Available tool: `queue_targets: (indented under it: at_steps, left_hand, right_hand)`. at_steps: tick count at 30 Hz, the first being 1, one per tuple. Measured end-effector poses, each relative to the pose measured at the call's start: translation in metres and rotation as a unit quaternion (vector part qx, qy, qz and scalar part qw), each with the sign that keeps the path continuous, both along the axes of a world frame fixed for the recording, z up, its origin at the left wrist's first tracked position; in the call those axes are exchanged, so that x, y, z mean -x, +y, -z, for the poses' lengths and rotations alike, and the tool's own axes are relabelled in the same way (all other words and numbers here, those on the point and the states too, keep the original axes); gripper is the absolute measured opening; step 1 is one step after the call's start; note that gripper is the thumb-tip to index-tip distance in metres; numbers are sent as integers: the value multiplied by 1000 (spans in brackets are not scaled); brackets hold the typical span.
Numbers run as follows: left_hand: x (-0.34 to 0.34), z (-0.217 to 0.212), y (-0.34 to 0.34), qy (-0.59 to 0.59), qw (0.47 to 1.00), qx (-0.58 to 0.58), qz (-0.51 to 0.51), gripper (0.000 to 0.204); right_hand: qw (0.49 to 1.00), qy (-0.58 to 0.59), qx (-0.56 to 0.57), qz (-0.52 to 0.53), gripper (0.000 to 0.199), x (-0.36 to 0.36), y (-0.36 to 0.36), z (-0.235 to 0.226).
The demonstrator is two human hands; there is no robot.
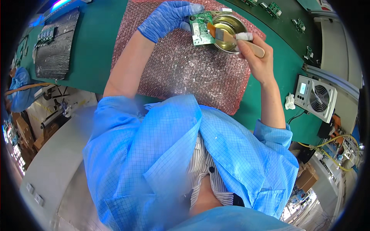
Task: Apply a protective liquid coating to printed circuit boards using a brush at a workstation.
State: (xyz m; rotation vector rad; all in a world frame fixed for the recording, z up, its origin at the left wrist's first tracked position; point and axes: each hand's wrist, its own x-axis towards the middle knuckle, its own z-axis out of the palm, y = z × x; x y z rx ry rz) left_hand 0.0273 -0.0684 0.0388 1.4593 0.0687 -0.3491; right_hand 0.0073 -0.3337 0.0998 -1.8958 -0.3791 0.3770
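My left hand (pixel 169 20), in a blue glove with pale fingertip covers, is closed on the left edge of a green circuit board (pixel 202 29). In my right hand (pixel 257 54), bare apart from a white finger cover, is a flat brush (pixel 252 47) with a pale wooden handle. The brush's orange bristles touch or hover just over the right side of the board; I cannot tell which. Behind the brush stands a round metal bowl (pixel 242 27) holding a clear yellowish liquid. Bowl and board are above a sheet of pink bubble wrap (pixel 181 73).
Bubble wrap covers the middle of the green table (pixel 92 50). A white fan unit (pixel 316 98) stands at the right, near a crumpled white tissue (pixel 290 101). Several boards sit on the dark belt (pixel 285 23) at far right. A black mat (pixel 58 50) lies at left.
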Motion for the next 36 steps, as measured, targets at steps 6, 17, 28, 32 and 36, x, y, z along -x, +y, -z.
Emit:
queue_targets:
  at_steps: [6,17,28,32,36]
  left_hand:
    - [2,-4,3,110,972,204,-41,29]
    - [6,-17,-4,81,977,182,-71,28]
    - [10,-25,-11,21,992,98,-72,22]
    - [14,-19,-8,-1,993,92,-73,21]
    - [13,-21,-10,6,995,73,-63,21]
  right_hand:
    - [995,56,-64,60,22,12,-11,1]
    - [991,-65,-85,83,22,12,8,1]
    - [970,-229,74,-42,17,4,33,0]
    - [977,-146,132,-78,16,12,23,-7]
    - [987,-137,74,-41,15,11,24,-14]
